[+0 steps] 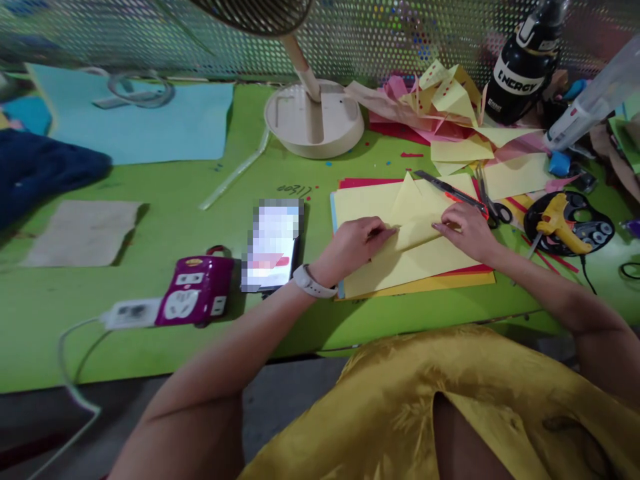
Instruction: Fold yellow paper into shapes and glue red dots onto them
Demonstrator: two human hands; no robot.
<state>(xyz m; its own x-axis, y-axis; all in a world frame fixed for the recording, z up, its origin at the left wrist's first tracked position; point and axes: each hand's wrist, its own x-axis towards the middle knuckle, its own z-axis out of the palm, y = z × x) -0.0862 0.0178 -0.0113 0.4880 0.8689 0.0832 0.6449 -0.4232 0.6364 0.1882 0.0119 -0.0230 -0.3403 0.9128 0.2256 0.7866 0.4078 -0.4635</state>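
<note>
A folded piece of yellow paper (417, 217), with a pointed tip at its far side, lies over a stack of coloured sheets (400, 277). My left hand (355, 245) is closed at the paper's left end, thumb and fingers pinched on its edge. On the right end, my right hand (467, 230) grips the same paper between thumb and fingers. A utility knife (450, 190) with a dark and orange body rests just beyond my right hand. Scissors (493, 203) lie beside it, partly over the stack's corner.
Left of the stack are a phone (275, 243) and a purple power strip (197, 290). A fan base (315, 123) stands behind. Paper scraps (445, 107) and a black bottle (523, 77) sit at back right; a yellow glue gun (560, 223) lies at right.
</note>
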